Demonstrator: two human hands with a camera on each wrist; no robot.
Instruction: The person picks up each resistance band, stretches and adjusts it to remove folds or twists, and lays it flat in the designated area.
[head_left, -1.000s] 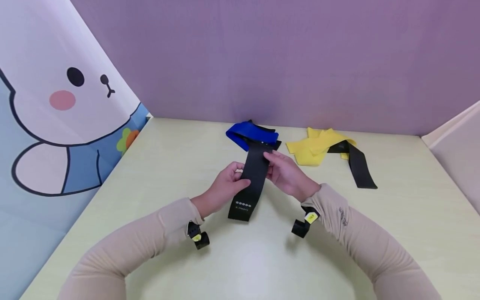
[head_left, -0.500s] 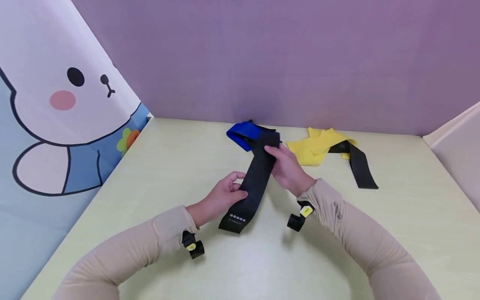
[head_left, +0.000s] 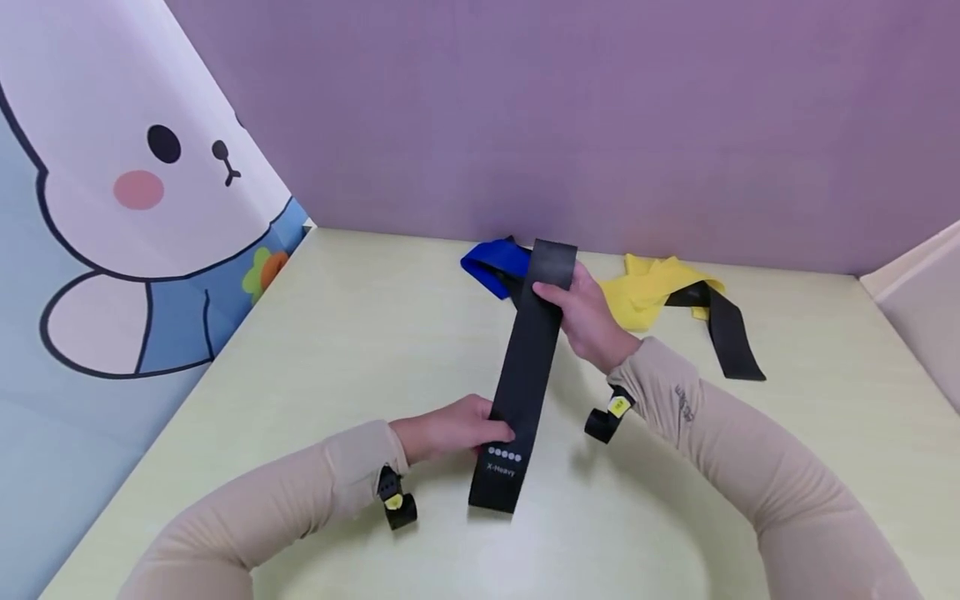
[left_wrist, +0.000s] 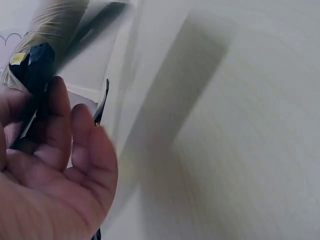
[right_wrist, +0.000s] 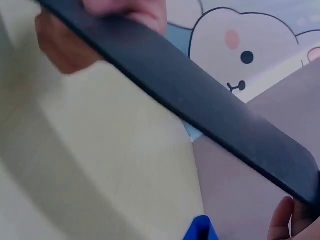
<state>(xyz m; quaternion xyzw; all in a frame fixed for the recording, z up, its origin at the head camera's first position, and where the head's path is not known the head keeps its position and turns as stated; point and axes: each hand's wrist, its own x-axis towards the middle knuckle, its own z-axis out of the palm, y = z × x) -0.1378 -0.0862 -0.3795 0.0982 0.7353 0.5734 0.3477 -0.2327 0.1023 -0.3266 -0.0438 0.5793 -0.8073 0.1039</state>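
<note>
A black resistance band (head_left: 527, 358), printed with "X-Heavy" and a row of pale dots, is stretched lengthwise between my hands above the table. My left hand (head_left: 453, 429) pinches it near the printed lower end, thumb on top. Higher up, my right hand (head_left: 591, 321) grips the far end, with its thumb across the face and the fingers behind, mostly hidden. The right wrist view shows the band (right_wrist: 190, 95) as a taut flat strip crossing between both hands. In the left wrist view, the curled fingers of the left hand (left_wrist: 60, 165) hide much of the band.
A crumpled blue band (head_left: 491, 262) lies at the back, partly behind the held band. To its right are a yellow band (head_left: 648, 292) and another black strip (head_left: 735, 337). A purple wall (head_left: 600, 125) and a bunny-printed panel (head_left: 97, 233) border the pale table (head_left: 360, 333).
My left hand has moved down toward me while my right hand has gone up and away. The black band between them is drawn out longer and straighter, its print now readable.
</note>
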